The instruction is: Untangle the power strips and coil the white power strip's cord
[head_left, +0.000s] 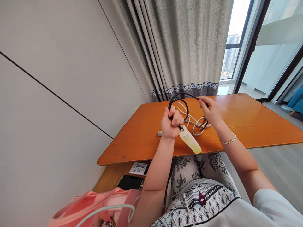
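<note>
My left hand is closed around a looped black cable, above the near half of the table. From below that fist hangs a white oblong block with a yellowish lower side, tilted down to the right; the cable runs into its upper end. My right hand pinches another stretch of the black cable between thumb and fingers, so it arches between both hands. Behind them a white cable lies in loose loops on the table. Beside my left wrist lies a white plug with metal prongs.
The orange-brown wooden table meets a pale wall on the left. A curtain hangs behind it. Lower left are a black phone-like slab, a white printed card or box and a pink bag.
</note>
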Action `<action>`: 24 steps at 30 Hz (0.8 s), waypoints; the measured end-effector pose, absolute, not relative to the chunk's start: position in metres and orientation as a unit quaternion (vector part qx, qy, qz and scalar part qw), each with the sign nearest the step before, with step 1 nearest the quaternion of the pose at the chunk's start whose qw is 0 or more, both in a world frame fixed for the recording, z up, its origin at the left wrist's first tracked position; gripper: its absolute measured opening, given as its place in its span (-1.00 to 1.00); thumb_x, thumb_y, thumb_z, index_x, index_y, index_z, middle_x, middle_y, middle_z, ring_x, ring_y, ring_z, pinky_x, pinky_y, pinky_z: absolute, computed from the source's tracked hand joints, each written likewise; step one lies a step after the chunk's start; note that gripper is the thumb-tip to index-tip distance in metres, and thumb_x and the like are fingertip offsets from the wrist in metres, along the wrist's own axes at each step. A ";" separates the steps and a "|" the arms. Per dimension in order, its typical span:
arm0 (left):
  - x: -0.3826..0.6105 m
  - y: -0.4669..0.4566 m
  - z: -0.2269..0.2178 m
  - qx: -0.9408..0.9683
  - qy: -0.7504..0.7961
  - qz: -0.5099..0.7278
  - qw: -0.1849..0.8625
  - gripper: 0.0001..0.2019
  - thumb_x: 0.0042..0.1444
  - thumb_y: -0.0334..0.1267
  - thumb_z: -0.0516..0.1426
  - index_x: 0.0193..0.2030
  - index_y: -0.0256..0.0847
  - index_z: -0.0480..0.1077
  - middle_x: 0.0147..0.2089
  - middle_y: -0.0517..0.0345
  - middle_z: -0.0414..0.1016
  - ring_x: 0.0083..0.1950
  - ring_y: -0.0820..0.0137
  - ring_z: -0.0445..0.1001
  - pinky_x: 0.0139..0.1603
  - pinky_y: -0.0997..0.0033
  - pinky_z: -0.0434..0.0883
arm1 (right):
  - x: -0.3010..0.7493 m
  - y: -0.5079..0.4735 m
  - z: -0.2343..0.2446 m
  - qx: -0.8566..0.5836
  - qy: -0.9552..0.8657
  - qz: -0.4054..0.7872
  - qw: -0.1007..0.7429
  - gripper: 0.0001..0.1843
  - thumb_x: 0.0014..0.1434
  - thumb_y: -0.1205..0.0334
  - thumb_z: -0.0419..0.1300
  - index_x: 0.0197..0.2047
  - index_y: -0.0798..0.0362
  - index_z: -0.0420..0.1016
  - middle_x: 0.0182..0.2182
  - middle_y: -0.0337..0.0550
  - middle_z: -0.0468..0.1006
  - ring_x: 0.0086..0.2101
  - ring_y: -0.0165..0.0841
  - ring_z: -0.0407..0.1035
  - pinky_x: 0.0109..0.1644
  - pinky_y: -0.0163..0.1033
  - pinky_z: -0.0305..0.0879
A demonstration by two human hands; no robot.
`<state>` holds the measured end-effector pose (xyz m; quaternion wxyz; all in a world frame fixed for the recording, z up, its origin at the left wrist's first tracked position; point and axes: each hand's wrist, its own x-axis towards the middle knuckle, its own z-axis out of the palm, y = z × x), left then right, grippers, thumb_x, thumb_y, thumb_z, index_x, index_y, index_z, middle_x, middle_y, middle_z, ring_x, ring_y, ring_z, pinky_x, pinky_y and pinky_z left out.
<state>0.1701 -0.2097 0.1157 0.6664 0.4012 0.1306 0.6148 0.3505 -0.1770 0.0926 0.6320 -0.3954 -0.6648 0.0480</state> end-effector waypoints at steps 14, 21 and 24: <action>0.168 -0.199 0.110 0.541 0.161 0.656 0.501 -0.48 0.26 0.26 -0.04 -0.47 -0.16 0.26 0.13 0.05 0.50 0.18 0.21 0.47 -0.16 0.31 0.54 | 0.328 -0.214 0.047 -0.414 -0.832 0.114 0.352 -0.27 0.32 0.36 -0.04 0.50 0.11 -0.15 -0.22 -0.04 0.53 -0.29 -0.28 0.41 -0.14 -0.15 0.38; 0.165 -0.192 0.105 0.536 0.150 0.692 0.459 -0.48 0.22 0.27 0.02 -0.47 -0.16 0.27 0.18 -0.01 0.48 0.32 0.15 0.36 0.15 0.08 0.42 | 0.340 -0.235 0.031 -0.430 -0.815 0.158 0.356 -0.39 0.35 0.36 -0.09 0.45 0.14 0.05 -0.31 -0.09 0.54 -0.35 -0.33 0.40 -0.17 -0.17 0.39; 0.167 -0.190 0.102 0.532 0.137 0.699 0.458 -0.46 0.17 0.25 0.11 -0.53 -0.19 0.18 0.19 -0.03 0.48 0.32 0.13 0.37 0.17 0.10 0.40 | 0.338 -0.241 0.045 -0.436 -0.826 0.108 0.339 -0.54 0.38 0.30 -0.04 0.29 0.08 0.37 -0.28 -0.07 0.58 -0.34 -0.35 0.42 -0.21 -0.26 0.33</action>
